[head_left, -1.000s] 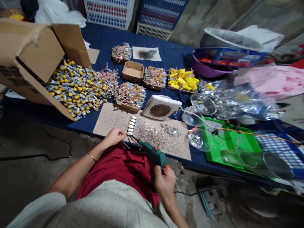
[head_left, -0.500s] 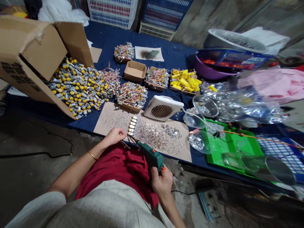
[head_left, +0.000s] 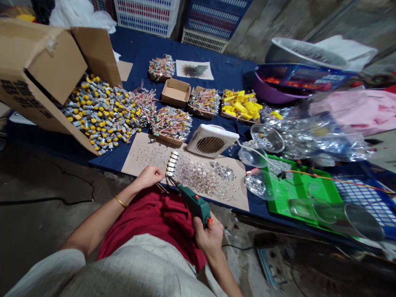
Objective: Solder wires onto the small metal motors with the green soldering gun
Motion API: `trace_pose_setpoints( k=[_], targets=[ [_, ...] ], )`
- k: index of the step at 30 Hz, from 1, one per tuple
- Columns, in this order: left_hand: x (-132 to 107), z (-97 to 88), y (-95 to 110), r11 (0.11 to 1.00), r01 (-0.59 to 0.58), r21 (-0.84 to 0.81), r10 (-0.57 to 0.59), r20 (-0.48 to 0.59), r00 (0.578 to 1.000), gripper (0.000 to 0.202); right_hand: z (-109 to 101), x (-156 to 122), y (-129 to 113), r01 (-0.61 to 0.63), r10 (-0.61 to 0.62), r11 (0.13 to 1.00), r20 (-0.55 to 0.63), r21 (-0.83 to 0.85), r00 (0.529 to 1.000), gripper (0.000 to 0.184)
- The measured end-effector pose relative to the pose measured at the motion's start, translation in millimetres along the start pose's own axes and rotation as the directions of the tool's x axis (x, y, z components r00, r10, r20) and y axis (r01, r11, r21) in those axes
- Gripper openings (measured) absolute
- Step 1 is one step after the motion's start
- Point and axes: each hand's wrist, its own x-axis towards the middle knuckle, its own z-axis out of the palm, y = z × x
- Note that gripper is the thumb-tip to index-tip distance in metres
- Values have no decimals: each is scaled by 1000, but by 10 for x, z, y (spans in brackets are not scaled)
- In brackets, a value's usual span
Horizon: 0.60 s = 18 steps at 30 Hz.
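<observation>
My right hand point(head_left: 209, 236) is closed round the grip of a green electric screwdriver point(head_left: 192, 202), whose tip points up-left at the near end of a row of small motors point(head_left: 171, 162) on a cardboard sheet point(head_left: 145, 154). My left hand point(head_left: 149, 176) rests curled at the sheet's near edge, just left of that row; what its fingers hold is hidden. Tiny shiny screws point(head_left: 204, 175) lie scattered over the sheet to the right of the row.
A tipped cardboard box point(head_left: 37, 70) spills yellow-capped motors point(head_left: 102, 113) at the left. Small boxes of wired motors point(head_left: 171, 123), yellow parts point(head_left: 240, 105), a white fan housing point(head_left: 212, 140), clear bowls point(head_left: 267, 138) and a green tray point(head_left: 301, 187) crowd the blue cloth.
My right hand and the screwdriver have drifted slightly left and nearer the row of motors. The left hand has stayed put.
</observation>
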Motion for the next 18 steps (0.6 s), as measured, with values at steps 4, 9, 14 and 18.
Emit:
trace_pose_setpoints(
  k=[4, 9, 14, 18],
  targets=[
    [-14, -10, 34, 1000, 12, -14, -12, 12, 1000, 19, -9, -5, 12, 83, -83, 996, 25, 21, 996, 23],
    [-23, -15, 62, 999, 36, -17, -35, 33, 999, 17, -62, -6, 4, 114, -115, 993, -40, -25, 993, 19],
    [-7, 0, 21, 998, 53, -22, -52, 48, 998, 17, -95, -34, -21, -30, 24, 998, -97, -62, 995, 28],
    [-5, 5, 9, 998, 54, -22, -53, 47, 998, 18, -104, -61, -31, -147, 140, 988, -131, -46, 981, 40]
  ],
)
